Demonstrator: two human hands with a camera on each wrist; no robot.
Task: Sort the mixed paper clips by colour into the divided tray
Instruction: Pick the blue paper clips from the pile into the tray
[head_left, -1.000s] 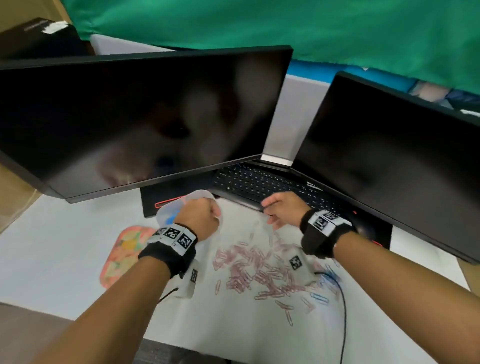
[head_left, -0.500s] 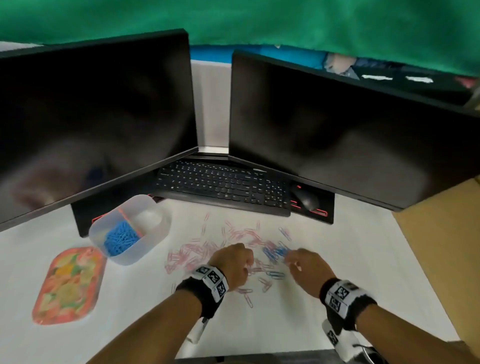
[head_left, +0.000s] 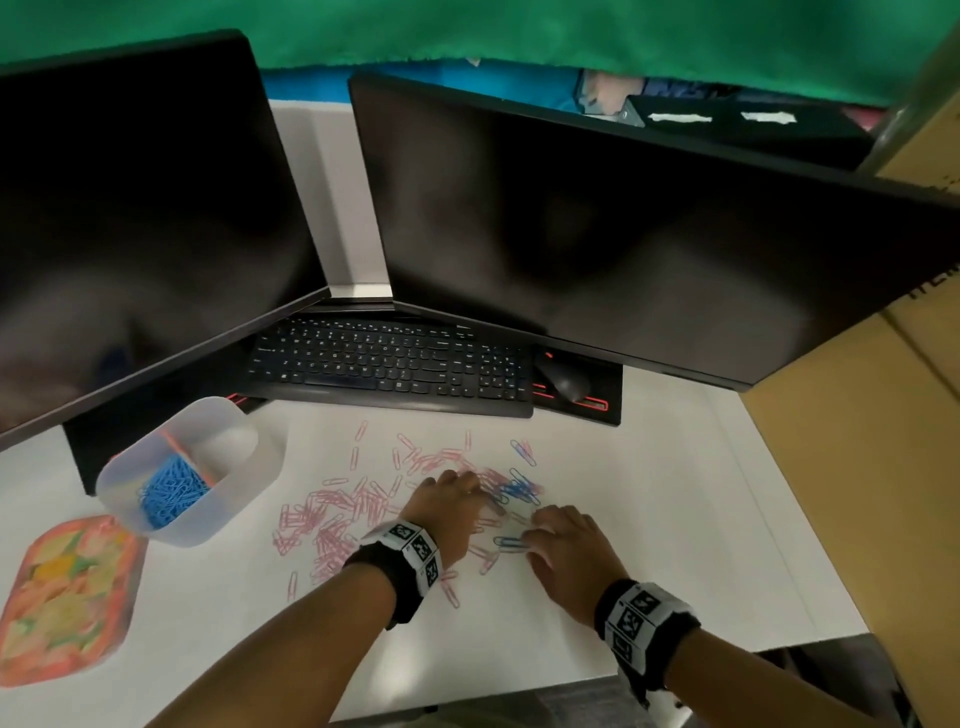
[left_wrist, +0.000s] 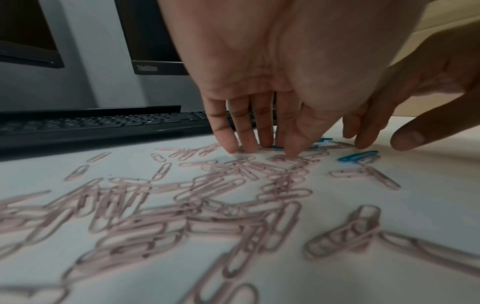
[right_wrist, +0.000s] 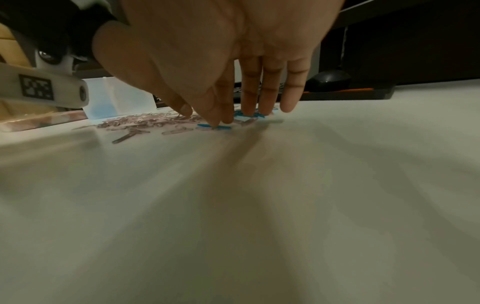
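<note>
**Both hands down among the clips**

Head view first: both hands are low over the white desk (head_left: 649, 545), right in the thick of the scatter. The left hand (head_left: 451, 512) is palm-down with its fingers stretched forward onto the pink paper clips (head_left: 337, 512), and the left wrist view confirms it: straight fingertips (left_wrist: 231, 144) planted on the surface, thumb tip down beside them, nothing gripped. Pink clips spread all across the near desk under that camera.

Over to the right hand (head_left: 563, 551), just beside the left. Its fingers (right_wrist: 249, 98) are extended too, reaching down at the table, and the thumb and forefinger tips are touching a single blue paper clip (right_wrist: 214, 126) that lies flat on the desk. It is contact on the clip, no lift, so call that hand spread and relaxed rather than closed. A small cluster of loose blue clips (head_left: 517, 491) lies just beyond the fingertips of both hands, mixed in with the pink.

And the divided tray (head_left: 244, 499)? Translucent plastic, sitting well to the left of the hands, in front of the left monitor (head_left: 140, 234). Its near compartment holds a heap of sorted blue clips (head_left: 169, 491); the far compartment looks pale, and I cannot tell what is in it.

Behind the action: a black keyboard (head_left: 389, 364), a mouse (head_left: 566, 384), the right monitor (head_left: 623, 234), and a colourful patterned mat (head_left: 62, 597) at the far left.
</note>
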